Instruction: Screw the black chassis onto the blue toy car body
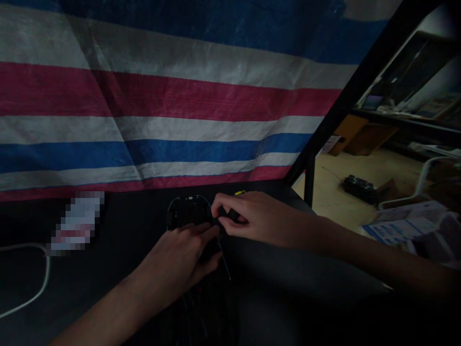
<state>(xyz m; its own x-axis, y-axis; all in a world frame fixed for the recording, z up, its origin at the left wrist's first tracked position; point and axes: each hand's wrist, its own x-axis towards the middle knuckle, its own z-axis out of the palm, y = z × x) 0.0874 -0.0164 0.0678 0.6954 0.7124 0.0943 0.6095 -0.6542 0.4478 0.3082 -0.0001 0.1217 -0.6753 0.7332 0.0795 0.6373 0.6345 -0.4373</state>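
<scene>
A dark device (189, 209) with thin bluish curved edges lies on the black table, its details lost in the dim light. My left hand (189, 250) rests over its near side, fingers bent around a dark part. Just to the right, my right hand (239, 214) pinches a small black piece (232, 215) between thumb and fingers at the device's right edge. A thin metallic rod (226, 264) points down toward me from beneath the hands. Behind my right hand lies a small yellow item (239, 192).
A white cable (47, 274) curves over the table (118, 230) at left, near a pixelated flat object (77, 223). A striped tarp (162, 96) hangs behind. Beyond a black frame post (309, 180) at right are boxes, papers and a dark machine (359, 187) on the floor.
</scene>
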